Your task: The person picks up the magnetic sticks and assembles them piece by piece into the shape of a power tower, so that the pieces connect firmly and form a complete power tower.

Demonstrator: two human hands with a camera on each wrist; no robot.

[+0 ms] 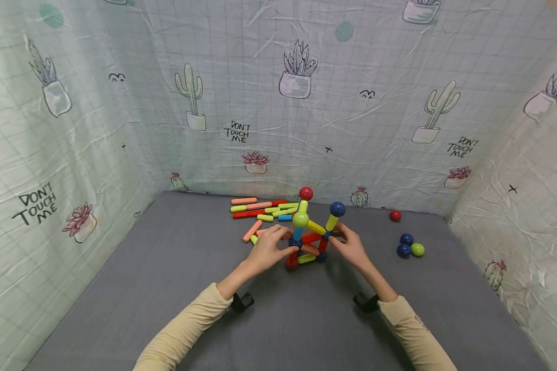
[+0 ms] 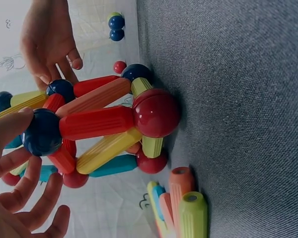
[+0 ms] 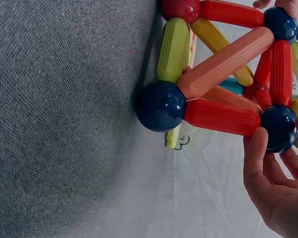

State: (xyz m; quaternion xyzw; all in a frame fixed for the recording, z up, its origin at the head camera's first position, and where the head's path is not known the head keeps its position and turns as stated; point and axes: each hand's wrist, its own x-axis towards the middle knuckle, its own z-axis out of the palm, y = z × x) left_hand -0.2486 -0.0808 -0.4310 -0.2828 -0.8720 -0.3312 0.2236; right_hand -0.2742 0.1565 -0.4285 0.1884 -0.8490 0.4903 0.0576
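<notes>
A frame of coloured rods and balls (image 1: 311,237) stands on the grey table, with a red ball (image 1: 306,194) on top and another blue ball (image 1: 337,209) at upper right. My left hand (image 1: 268,246) pinches a dark blue ball (image 2: 42,133) at the frame's left front corner between thumb and fingers. At the right corner, my right hand (image 1: 351,248) grips a second dark blue ball (image 3: 279,128) by its sides. A salmon rod (image 3: 226,63) slants across the front face between red rods. The frame's lower red ball (image 2: 156,113) touches the tabletop.
Loose rods (image 1: 255,212) in red, salmon, green and blue lie behind and left of the frame. To the right sit a single red ball (image 1: 395,216) and a cluster of two blue balls (image 1: 404,250) and a green ball (image 1: 418,249). A printed cloth (image 1: 260,103) walls the table's back.
</notes>
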